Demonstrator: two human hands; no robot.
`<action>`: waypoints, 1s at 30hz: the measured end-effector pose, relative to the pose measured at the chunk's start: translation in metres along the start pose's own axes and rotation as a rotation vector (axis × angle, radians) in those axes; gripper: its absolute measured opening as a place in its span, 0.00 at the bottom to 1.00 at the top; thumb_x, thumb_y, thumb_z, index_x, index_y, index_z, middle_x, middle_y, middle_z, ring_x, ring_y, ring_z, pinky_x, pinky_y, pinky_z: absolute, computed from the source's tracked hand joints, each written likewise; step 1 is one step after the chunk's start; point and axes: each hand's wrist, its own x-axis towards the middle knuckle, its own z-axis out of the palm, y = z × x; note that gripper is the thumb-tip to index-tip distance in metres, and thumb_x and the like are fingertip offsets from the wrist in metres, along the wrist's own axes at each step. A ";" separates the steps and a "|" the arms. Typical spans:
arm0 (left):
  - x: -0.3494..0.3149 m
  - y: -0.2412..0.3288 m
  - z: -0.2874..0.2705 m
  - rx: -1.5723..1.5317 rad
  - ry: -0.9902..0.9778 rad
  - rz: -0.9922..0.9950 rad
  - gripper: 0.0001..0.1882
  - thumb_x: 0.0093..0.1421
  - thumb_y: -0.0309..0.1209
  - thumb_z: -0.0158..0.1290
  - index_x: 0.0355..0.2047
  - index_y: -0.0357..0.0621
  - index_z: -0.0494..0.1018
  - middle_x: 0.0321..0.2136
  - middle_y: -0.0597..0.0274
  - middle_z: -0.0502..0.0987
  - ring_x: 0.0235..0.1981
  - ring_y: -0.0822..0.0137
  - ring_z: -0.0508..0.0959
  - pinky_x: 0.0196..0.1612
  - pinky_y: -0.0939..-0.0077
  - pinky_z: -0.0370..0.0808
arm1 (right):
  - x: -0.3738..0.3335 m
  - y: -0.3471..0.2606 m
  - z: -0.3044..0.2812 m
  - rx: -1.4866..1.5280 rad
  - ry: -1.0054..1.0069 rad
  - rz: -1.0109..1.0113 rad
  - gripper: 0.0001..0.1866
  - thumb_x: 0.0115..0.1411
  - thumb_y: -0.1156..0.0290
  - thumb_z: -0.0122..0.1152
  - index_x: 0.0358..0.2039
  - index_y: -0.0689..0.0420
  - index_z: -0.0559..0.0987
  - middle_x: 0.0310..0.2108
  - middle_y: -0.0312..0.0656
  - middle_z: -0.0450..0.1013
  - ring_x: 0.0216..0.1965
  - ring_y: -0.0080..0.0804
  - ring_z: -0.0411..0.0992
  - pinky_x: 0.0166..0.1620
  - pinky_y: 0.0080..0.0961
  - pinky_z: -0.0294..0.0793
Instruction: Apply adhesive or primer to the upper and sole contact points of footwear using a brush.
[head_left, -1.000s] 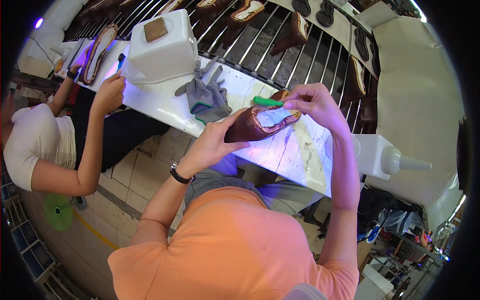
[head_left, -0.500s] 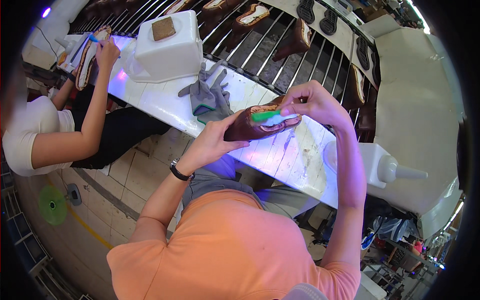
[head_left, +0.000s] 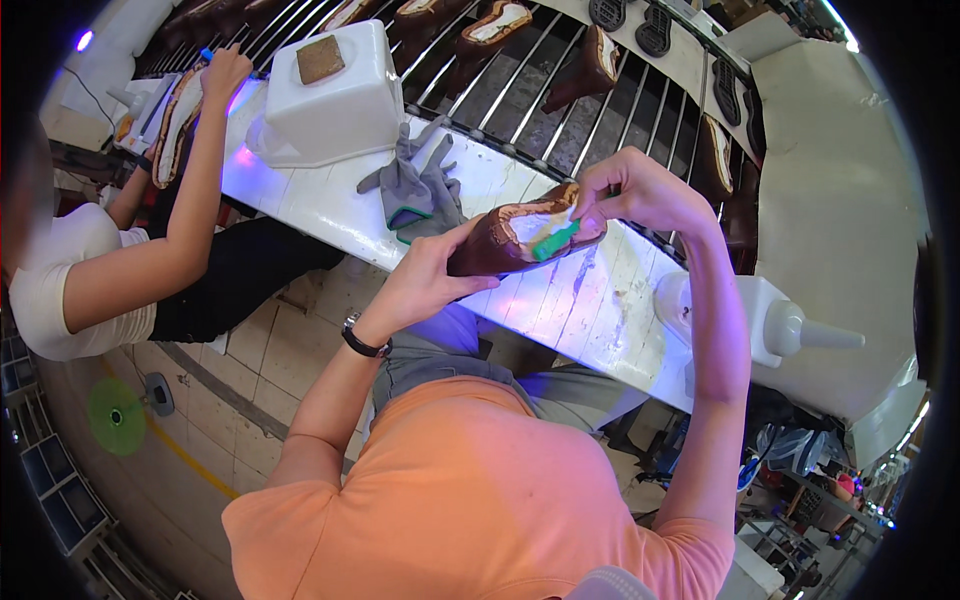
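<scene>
My left hand (head_left: 425,285) is wrapped around a dark brown shoe upper (head_left: 485,250), tilted over the bench with its underside turned up. That underside shows a pale, whitish middle inside a folded brown and tan rim. In my right hand (head_left: 640,195), pinched between thumb and fingers, is a small brush with a green head (head_left: 556,241). The green head lies against the underside near its lower rim. Its handle is mostly hidden by my fingers. Grey work gloves (head_left: 415,190) with green cuffs lie just beyond my left hand.
An upturned white tub (head_left: 335,115) carries a brown block (head_left: 320,60). A white bottle with a nozzle (head_left: 775,320) stands by my right forearm. Beyond the bench, brown shoe uppers (head_left: 585,70) rest on metal bars, with black soles (head_left: 654,32) behind. A co-worker's hand (head_left: 226,75) works at left.
My right hand has shifted slightly up and right, and the green brush head has swung lower across the underside. The co-worker's hand has moved up and away from the sole-up piece.
</scene>
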 end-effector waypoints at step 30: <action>-0.002 0.018 0.036 0.116 0.231 -0.012 0.40 0.45 0.31 0.68 0.58 0.44 0.64 0.42 0.46 0.78 0.47 0.51 0.78 0.48 0.67 0.75 | -0.045 -0.008 0.033 0.029 0.441 -0.041 0.09 0.51 0.73 0.69 0.31 0.64 0.82 0.25 0.38 0.77 0.29 0.18 0.72 0.34 0.19 0.69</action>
